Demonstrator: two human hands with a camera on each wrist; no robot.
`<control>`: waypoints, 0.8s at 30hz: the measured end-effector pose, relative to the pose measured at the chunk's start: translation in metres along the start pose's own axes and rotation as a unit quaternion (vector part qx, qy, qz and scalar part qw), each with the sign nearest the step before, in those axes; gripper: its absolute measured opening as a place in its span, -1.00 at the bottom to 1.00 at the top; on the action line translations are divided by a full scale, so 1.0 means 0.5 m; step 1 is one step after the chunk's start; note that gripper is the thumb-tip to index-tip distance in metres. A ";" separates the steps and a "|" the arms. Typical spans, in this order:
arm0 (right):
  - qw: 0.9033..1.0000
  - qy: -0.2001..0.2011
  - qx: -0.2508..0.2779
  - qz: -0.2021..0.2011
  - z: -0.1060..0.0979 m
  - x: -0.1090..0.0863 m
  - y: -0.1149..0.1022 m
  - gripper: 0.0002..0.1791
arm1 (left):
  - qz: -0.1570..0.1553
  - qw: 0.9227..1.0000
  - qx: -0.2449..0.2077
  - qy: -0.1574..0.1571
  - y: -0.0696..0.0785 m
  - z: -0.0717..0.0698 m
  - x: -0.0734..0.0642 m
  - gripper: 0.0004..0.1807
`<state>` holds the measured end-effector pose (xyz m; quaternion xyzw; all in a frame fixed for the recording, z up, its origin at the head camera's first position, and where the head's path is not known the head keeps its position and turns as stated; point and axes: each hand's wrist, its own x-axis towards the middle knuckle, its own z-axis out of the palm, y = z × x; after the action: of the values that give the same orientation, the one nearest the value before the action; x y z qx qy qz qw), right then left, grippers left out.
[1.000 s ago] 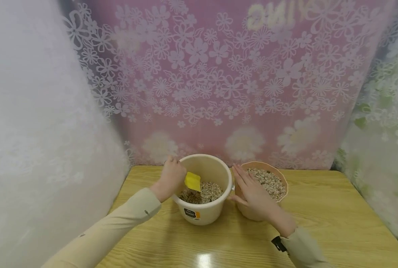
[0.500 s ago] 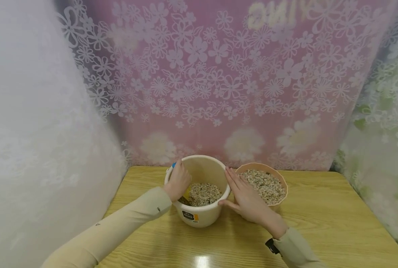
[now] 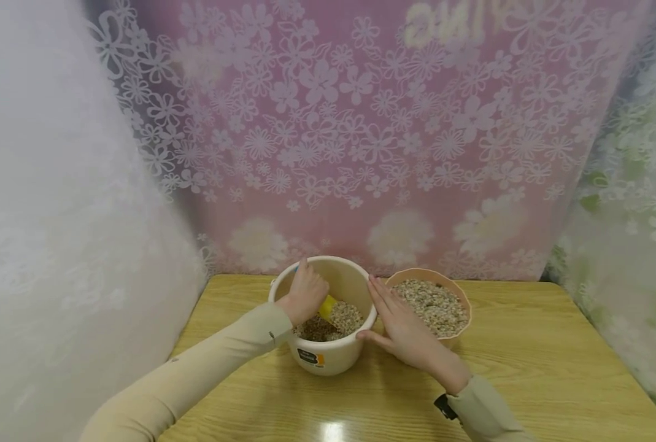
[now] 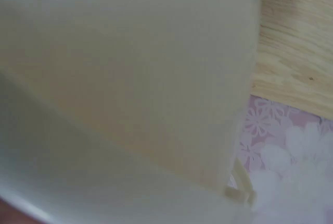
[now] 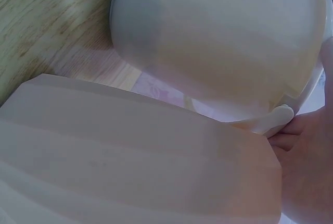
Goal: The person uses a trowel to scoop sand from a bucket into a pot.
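The left hand (image 3: 307,292) seemingly grips the yellow scoop (image 3: 327,307) inside a bucket (image 3: 337,361) that the straight-fingered right hand (image 3: 404,328) touches.

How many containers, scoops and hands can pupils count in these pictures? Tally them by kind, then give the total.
Containers: 2 (cream bucket, peach tub)
Scoops: 1 (yellow scoop)
Hands: 2 (left hand, right hand)
Total: 5

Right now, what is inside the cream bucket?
Speckled granular material and a yellow scoop gripped by the left hand. The hand covers some material; the floor of the cream bucket is hidden.
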<state>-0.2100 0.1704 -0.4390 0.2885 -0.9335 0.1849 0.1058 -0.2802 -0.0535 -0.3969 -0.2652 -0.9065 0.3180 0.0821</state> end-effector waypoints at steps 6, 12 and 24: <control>1.000 0.001 -0.001 0.003 0.001 -0.001 -0.004 0.12 | -0.014 0.997 -0.068 0.028 0.001 -0.007 -0.017 -0.71; 1.000 0.004 -0.002 0.002 0.000 -0.002 -0.003 0.12 | -0.026 0.978 -0.200 0.053 -0.007 0.003 -0.045 -0.77; 1.000 0.010 -0.004 -0.005 0.000 -0.004 -0.002 0.11 | -0.084 0.942 -0.306 0.105 -0.035 0.023 -0.092 -0.70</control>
<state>-0.2078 0.1705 -0.4393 0.2912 -0.9316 0.1833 0.1174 -0.2524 -0.0954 -0.3942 -0.2322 -0.9654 -0.0126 0.1176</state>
